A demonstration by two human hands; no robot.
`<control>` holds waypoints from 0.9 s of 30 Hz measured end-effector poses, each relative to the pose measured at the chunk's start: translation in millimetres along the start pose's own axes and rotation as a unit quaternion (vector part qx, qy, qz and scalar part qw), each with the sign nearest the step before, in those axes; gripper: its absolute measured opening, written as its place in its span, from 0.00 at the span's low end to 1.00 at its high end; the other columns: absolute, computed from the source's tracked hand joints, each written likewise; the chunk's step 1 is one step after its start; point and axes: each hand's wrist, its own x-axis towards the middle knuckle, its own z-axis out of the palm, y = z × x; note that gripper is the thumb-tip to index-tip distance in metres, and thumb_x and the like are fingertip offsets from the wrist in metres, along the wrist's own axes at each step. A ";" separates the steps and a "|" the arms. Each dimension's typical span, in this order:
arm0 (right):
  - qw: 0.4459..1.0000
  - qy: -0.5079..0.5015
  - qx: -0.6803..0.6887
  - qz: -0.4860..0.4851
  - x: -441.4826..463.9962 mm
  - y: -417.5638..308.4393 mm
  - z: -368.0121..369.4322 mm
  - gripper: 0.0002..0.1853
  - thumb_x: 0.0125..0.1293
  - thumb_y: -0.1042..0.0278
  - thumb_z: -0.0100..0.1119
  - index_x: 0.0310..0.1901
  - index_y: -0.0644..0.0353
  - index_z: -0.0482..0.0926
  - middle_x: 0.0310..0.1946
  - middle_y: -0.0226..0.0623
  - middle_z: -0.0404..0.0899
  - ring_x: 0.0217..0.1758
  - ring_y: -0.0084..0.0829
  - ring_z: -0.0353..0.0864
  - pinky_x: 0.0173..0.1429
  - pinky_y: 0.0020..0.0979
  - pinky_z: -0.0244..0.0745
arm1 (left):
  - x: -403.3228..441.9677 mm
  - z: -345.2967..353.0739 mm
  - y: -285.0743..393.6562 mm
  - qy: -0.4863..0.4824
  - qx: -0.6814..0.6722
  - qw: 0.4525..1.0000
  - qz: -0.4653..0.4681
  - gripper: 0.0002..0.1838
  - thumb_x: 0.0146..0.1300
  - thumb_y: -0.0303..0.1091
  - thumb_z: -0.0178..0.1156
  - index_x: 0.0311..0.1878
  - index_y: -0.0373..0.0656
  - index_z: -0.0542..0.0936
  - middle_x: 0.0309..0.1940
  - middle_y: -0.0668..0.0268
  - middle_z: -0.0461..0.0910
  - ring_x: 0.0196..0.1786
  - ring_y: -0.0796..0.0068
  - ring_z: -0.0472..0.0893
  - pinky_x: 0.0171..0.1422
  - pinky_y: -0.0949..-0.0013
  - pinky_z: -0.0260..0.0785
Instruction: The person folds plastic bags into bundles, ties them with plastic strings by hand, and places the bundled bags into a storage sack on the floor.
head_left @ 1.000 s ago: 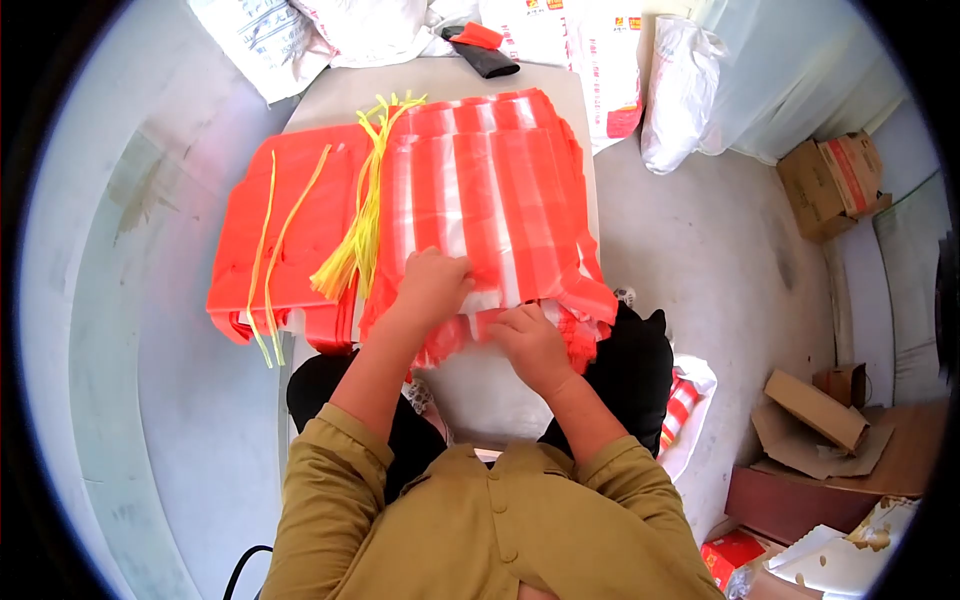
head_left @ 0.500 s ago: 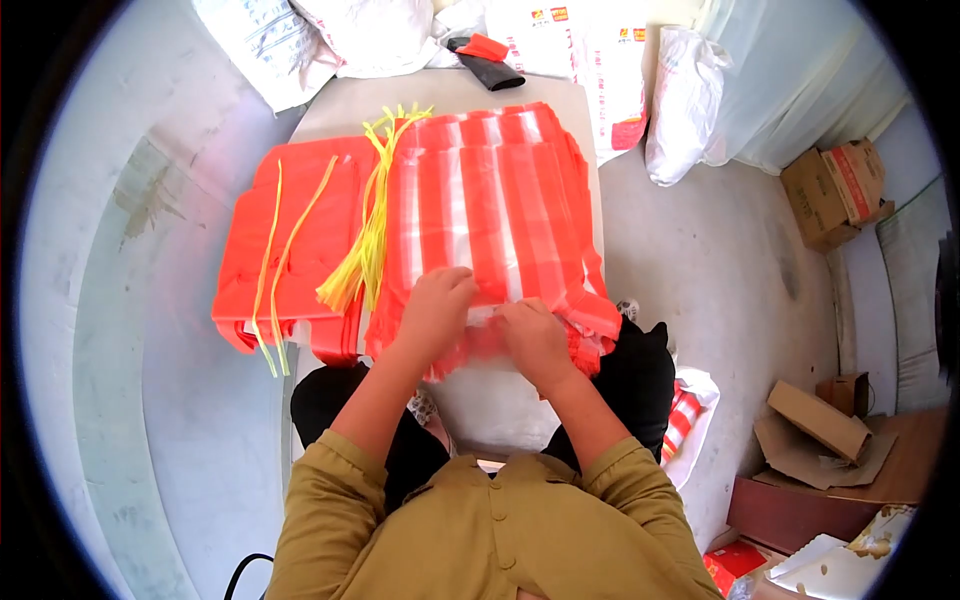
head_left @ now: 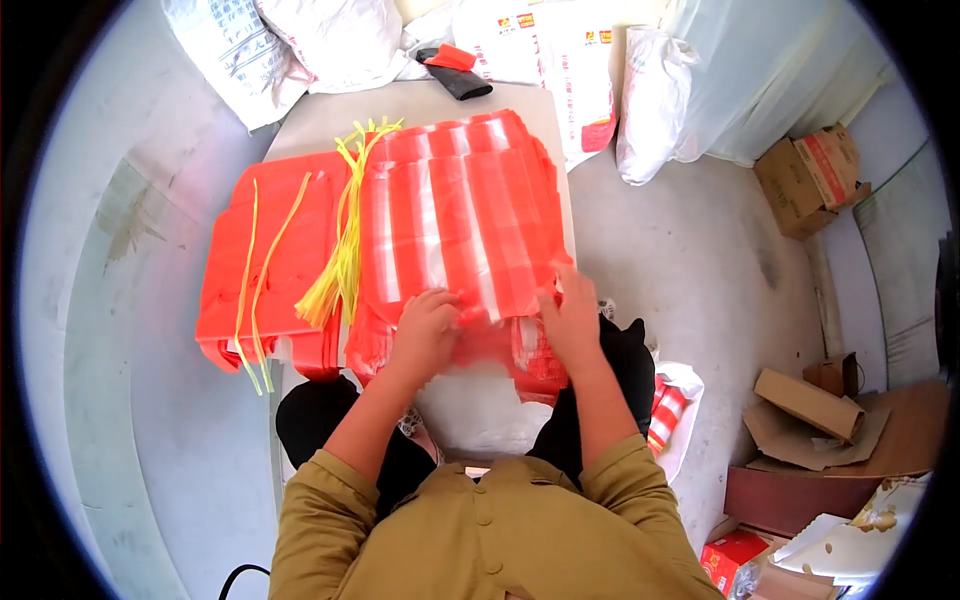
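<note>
A stack of red-and-white striped plastic bags (head_left: 455, 210) lies on the low table in front of me. My left hand (head_left: 427, 332) is closed at the near edge of the top bag, left of its middle. At the bag's near right corner, my right hand (head_left: 572, 315) pinches the thin plastic. Between the hands the plastic is smeared by motion, and the crumpled edges of lower bags show underneath. Left of the stack, a bundle of yellow ties (head_left: 347, 240) lies beside folded red bags (head_left: 270, 250), on which two loose yellow strands rest.
White sacks (head_left: 330, 40) stand behind the table (head_left: 320, 115), with a black-and-red roll (head_left: 458, 75) near its far edge. On the floor at right are cardboard boxes (head_left: 812, 180), flattened cardboard (head_left: 820, 420) and a white sack (head_left: 682, 415) holding striped bags.
My right hand has moved right and away from me, from the near edge to the bag's corner. The hands are farther apart, and the top bag's near edge looks flatter. The view has shifted slightly.
</note>
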 end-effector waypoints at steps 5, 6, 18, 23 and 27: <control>0.986 -0.127 0.057 0.087 6.6 21.3 -19.4 0.30 0.76 0.59 0.55 0.75 0.60 0.67 0.64 0.49 0.78 0.67 0.48 0.76 0.72 0.43 0.69 | 0.7 3.5 -4.0 0.025 -0.029 0.999 -0.003 0.11 0.56 0.22 0.63 0.44 0.36 0.82 0.54 0.54 0.84 0.63 0.48 0.78 0.68 0.50 0.70; 0.989 -0.117 0.049 0.082 7.1 22.8 -18.9 0.30 0.76 0.59 0.55 0.75 0.60 0.67 0.63 0.50 0.79 0.66 0.49 0.77 0.71 0.43 0.70 | 0.9 5.3 -6.4 0.022 -0.036 0.999 -0.013 0.11 0.57 0.23 0.62 0.45 0.36 0.82 0.54 0.54 0.84 0.64 0.48 0.78 0.68 0.50 0.70; 0.972 -0.145 0.155 0.097 11.2 28.7 -8.7 0.30 0.71 0.54 0.59 0.72 0.56 0.70 0.58 0.55 0.81 0.61 0.52 0.81 0.66 0.45 0.74 | 3.1 8.3 -16.4 -0.011 -0.163 0.981 -0.109 0.12 0.62 0.25 0.60 0.49 0.36 0.82 0.44 0.51 0.81 0.54 0.48 0.79 0.59 0.55 0.72; 0.961 -0.204 0.162 0.095 7.6 21.6 -25.1 0.33 0.69 0.57 0.61 0.74 0.57 0.70 0.61 0.54 0.80 0.63 0.48 0.81 0.67 0.42 0.74 | 3.0 9.8 -17.3 -0.011 -0.161 0.982 -0.099 0.12 0.63 0.25 0.60 0.49 0.36 0.82 0.43 0.51 0.81 0.53 0.48 0.79 0.58 0.54 0.72; 0.951 -0.242 0.143 0.125 -9.0 17.4 -41.0 0.35 0.66 0.62 0.64 0.75 0.56 0.69 0.61 0.55 0.81 0.61 0.44 0.81 0.65 0.39 0.75 | 1.1 13.9 -18.6 0.013 -0.149 0.986 -0.074 0.12 0.61 0.24 0.60 0.48 0.35 0.82 0.43 0.51 0.82 0.52 0.47 0.80 0.58 0.53 0.72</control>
